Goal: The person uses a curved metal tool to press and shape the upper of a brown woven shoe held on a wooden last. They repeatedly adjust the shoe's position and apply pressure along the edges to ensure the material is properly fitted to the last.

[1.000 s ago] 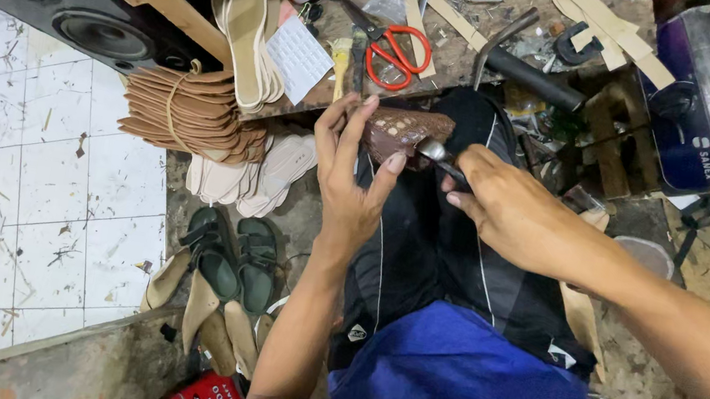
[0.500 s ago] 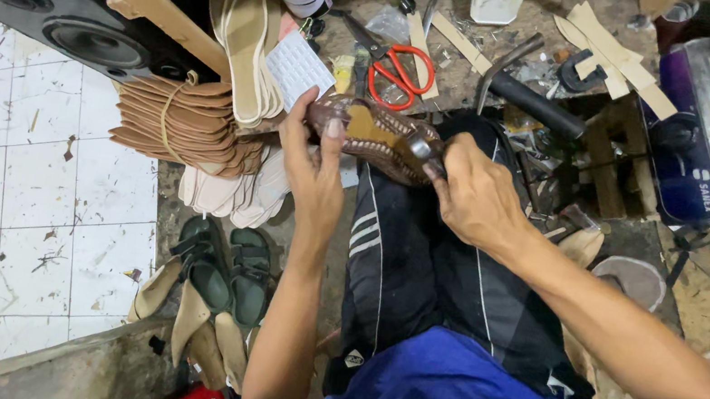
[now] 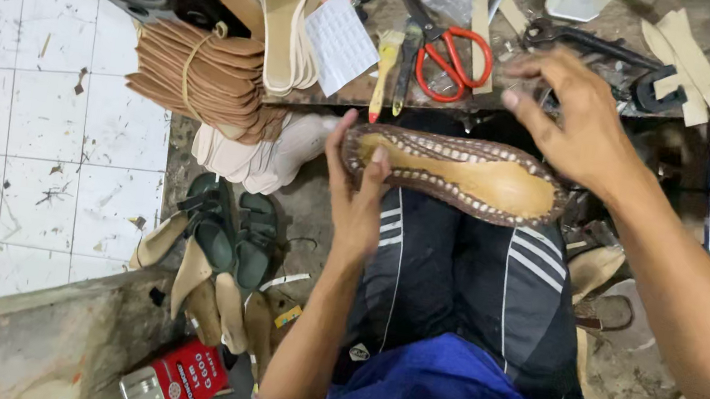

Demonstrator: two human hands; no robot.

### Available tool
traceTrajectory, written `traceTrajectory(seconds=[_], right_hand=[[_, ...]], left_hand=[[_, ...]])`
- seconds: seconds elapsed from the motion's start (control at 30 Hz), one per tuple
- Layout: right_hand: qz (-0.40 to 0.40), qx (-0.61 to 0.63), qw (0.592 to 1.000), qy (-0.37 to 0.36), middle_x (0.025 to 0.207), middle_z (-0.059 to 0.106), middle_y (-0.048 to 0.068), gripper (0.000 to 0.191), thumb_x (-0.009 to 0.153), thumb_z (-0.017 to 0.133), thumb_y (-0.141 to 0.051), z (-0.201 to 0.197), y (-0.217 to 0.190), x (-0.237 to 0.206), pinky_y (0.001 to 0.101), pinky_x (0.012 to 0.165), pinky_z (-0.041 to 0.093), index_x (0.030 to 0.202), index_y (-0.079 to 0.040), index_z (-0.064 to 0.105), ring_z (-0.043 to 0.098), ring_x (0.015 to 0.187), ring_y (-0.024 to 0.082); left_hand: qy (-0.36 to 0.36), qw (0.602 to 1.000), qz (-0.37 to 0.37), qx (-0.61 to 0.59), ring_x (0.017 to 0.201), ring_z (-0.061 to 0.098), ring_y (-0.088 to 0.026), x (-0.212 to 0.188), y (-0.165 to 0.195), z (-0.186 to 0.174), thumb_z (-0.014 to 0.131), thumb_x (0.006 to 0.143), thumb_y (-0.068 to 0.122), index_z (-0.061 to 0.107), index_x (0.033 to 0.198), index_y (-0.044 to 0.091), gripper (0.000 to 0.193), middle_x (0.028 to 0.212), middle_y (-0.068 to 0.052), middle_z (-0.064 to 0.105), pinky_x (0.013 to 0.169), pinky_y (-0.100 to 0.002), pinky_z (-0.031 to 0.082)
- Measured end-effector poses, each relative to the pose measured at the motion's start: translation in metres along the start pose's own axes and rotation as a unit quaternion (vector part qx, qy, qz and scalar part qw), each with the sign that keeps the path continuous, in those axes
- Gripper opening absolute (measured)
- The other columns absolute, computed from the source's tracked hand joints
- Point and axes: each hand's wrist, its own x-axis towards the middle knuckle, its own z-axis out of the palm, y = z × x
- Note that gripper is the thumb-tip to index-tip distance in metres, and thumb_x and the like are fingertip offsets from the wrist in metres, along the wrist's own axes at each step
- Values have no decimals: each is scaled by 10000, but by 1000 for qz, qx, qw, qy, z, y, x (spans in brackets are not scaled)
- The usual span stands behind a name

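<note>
The head camera looks down on a brown shoe upper [image 3: 454, 174] with a tan insole. It lies sole side up across the person's knees, which wear black trousers with white stripes [image 3: 456, 268]. A row of small pale stitches runs around its dark edge, and the toe end points to the left.

The left hand [image 3: 359, 193] holds the toe end of the shoe upper, the thumb pressed on the insole and the fingers curled under it. The right hand [image 3: 571, 118] is just above the heel end, half open with the fingers bent and loose; it holds nothing, and whether it touches the shoe I cannot tell.

Beyond the shoe upper, on the workbench [image 3: 360, 90], lie red-handled scissors [image 3: 447, 56]. Left of the shoe upper is a tied bundle of brown soles [image 3: 197, 78], and below this a pair of green sandals [image 3: 232, 229] on the floor.
</note>
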Motion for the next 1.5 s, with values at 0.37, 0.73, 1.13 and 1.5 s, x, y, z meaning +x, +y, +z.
traceTrajectory(seconds=[0.37,0.73,1.13,1.5], right_hand=[[5,-69,996,49,1227,687,96,775,664,897,-344,45,-89,-65,417,866,406,1349,-83,647,620,1083,296],[-15,-72,996,56,1158,685,102,794,645,914,-342,49,-91,-68,427,843,411,1342,-79,639,616,1020,309],[-19,-69,996,60,1147,682,98,775,661,910,-357,50,-95,-67,429,831,403,1337,-91,638,612,1018,304],[25,-20,999,35,1114,715,44,432,878,778,-321,58,-89,-48,434,844,408,1262,-135,709,642,1024,264]], left_hand=[[-29,969,170,177,1142,608,-190,-5,-41,26,559,1054,79,602,1296,9,256,1231,-105,638,1043,-315,472],[-24,961,183,208,1114,641,-215,-2,-43,19,565,1026,67,656,1252,18,248,1184,-109,672,1024,-341,489],[-120,992,15,48,1238,574,-213,5,-43,-1,441,1059,107,509,1459,14,416,1383,-130,585,1035,-348,468],[-50,947,192,253,1239,637,-255,-7,-28,13,669,1001,147,596,1336,-5,375,1351,-168,648,1081,-363,497]])
